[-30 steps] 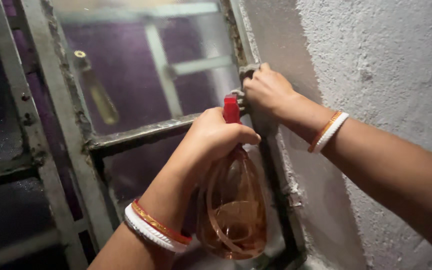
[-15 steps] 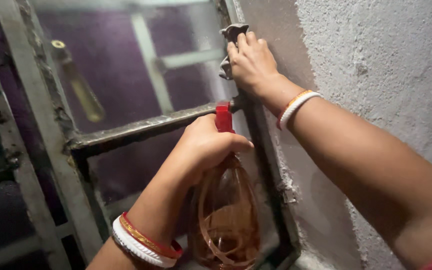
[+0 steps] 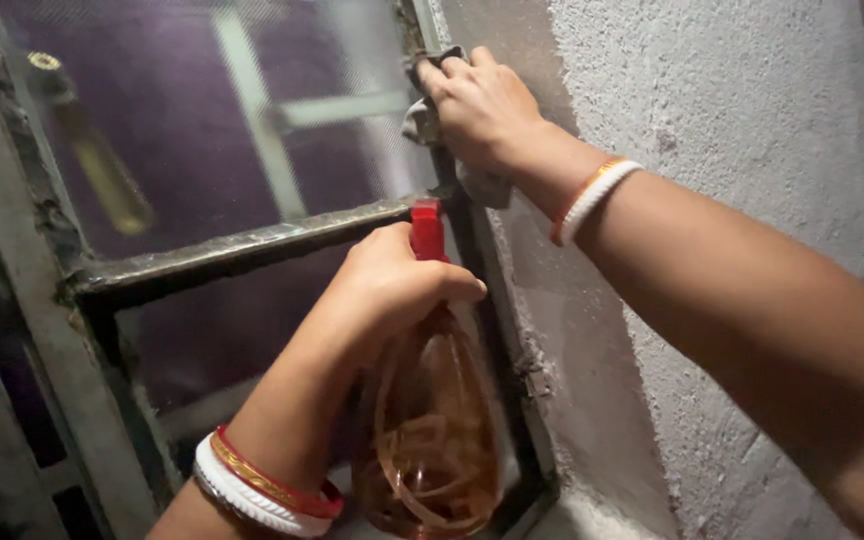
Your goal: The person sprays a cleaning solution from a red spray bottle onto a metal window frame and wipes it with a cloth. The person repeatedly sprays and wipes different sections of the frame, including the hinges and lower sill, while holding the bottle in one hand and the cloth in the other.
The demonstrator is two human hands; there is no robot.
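My right hand (image 3: 482, 105) clamps a grey cloth (image 3: 422, 118) against the window frame (image 3: 242, 245), upper corner. Left hand (image 3: 392, 290) grips the spray bottle (image 3: 430, 430) below the crossbar. Best to press firmly along the edge.

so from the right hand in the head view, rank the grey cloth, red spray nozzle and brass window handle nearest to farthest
1. grey cloth: under the right hand, on the frame.
2. red spray nozzle: just below, in the left hand.
3. brass window handle: far left, behind the glass.
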